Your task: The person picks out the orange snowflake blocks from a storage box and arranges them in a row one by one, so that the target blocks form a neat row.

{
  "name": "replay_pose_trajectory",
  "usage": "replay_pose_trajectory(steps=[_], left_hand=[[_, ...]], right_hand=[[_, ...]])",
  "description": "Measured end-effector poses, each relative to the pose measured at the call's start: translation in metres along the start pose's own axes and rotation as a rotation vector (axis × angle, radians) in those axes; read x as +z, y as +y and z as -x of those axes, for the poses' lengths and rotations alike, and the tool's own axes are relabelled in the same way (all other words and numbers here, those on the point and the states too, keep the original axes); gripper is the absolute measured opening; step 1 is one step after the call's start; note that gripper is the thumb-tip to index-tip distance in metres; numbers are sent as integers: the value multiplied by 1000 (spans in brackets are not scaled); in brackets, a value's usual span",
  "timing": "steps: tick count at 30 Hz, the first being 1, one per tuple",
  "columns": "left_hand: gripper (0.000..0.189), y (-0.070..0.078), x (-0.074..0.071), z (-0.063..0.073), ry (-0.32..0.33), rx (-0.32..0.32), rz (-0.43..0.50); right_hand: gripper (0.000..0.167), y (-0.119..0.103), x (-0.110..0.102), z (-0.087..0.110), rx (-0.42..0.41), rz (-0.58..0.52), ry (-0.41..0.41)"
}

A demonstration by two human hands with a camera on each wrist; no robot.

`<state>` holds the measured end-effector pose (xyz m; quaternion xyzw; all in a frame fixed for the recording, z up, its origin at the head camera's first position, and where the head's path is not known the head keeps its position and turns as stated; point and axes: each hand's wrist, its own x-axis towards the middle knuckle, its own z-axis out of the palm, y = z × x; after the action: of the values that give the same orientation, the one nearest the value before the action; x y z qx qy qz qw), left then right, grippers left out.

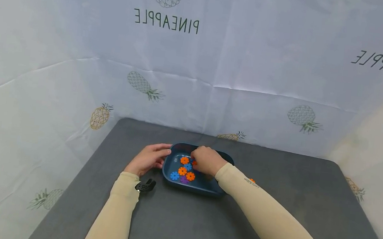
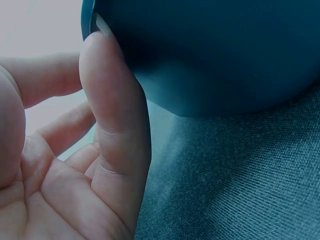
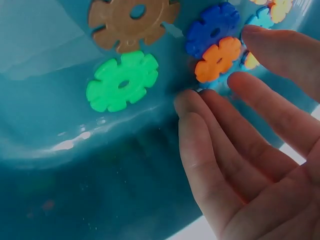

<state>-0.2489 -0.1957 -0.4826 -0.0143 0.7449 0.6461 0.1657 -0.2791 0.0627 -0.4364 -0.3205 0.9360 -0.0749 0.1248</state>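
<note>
A dark blue tray (image 1: 187,188) holds several flat notched plastic discs. My left hand (image 1: 149,158) grips its left rim, with the thumb (image 2: 115,100) against the wall in the left wrist view. My right hand (image 1: 207,161) reaches inside, fingers bent down among the discs. Close by its fingertips in the right wrist view are an orange disc (image 3: 218,60) and a dark blue disc (image 3: 212,30). A green disc (image 3: 122,81) and a brown disc (image 3: 112,25) lie farther off. Orange, blue and purple discs (image 1: 184,180) cluster in the tray's left part; the right hand hides some of its right part.
The tray stands on a grey table (image 1: 173,222). Another orange piece (image 1: 252,180) shows just past the right forearm, outside the tray. A black strap (image 1: 146,186) sits at the left wrist. A white pineapple-print curtain (image 1: 198,58) hangs behind the table.
</note>
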Motion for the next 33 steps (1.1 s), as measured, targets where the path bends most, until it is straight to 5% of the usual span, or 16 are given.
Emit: replay_pose_trajectory(steps=[18, 33], left_hand=[[51, -1, 0, -1, 2, 9, 12], [53, -2, 1, -4, -7, 7, -3]], right_hand=[[14, -3, 11, -6, 21, 14, 49], [16, -2, -9, 10, 17, -64, -16]])
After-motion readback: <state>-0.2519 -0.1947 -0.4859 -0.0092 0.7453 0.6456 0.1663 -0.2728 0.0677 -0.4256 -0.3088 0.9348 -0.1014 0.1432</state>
